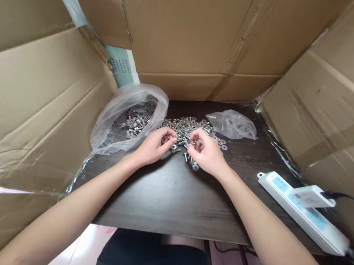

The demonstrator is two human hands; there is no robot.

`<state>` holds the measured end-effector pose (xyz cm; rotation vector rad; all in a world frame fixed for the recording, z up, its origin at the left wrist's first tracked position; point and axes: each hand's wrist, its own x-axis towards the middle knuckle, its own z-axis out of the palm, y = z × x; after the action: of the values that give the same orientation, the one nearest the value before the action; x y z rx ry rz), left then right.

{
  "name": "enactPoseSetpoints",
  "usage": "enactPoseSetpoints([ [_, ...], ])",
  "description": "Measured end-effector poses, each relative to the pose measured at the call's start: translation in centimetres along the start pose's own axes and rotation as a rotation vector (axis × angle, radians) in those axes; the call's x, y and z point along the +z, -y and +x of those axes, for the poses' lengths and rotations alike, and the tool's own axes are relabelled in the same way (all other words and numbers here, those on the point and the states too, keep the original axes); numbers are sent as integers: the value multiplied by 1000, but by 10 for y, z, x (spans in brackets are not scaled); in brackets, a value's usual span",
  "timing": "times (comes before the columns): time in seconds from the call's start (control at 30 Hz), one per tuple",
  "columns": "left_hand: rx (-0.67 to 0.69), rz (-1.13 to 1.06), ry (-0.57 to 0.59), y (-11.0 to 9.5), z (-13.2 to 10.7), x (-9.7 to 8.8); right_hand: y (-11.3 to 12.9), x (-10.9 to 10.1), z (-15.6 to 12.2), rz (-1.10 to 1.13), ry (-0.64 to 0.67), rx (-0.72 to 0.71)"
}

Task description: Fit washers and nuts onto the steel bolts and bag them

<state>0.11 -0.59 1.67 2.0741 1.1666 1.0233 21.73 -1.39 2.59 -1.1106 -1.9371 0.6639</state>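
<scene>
A loose pile of metal bolts, nuts and washers (182, 129) lies on the dark table (168, 197). My left hand (158, 146) is at the pile's near left side, thumb and fingertips drawn together in a pinch. Whatever it may hold is too small to name. Facing it across a small gap, my right hand (207, 151) is also closed in a pinch, with a small greyish bit at its fingertips that I cannot make out. A few bolts and a washer (195, 167) lie just below the right hand. Beside the left hand, a clear plastic bag (105, 129) gapes, with more metal fasteners inside.
Another clear plastic bag (234, 124) lies at the back right. A white power strip (304, 214) with a plugged-in adapter (313, 196) and black cable runs along the right side. Cardboard walls (198, 30) enclose the table at the back and both sides.
</scene>
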Motion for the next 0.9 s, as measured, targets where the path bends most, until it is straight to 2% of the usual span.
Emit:
enactPoseSetpoints([
  [0.07,-41,-68,-4,0,0,3,-1,2,-1,5,-36,-29],
  [0.17,-123,-196,2,2,0,7,0,7,-2,-5,-25,-58],
  [0.3,-180,-321,3,1,-2,12,3,15,-4,22,-25,-37],
  [0.6,-58,-219,-1,-7,-7,12,5,28,-5,434,-8,211],
  [0.77,19,-143,3,-7,-9,11,2,28,-3,557,14,258],
  [0.9,41,-133,19,-6,-9,10,0,28,-3,548,-21,245],
])
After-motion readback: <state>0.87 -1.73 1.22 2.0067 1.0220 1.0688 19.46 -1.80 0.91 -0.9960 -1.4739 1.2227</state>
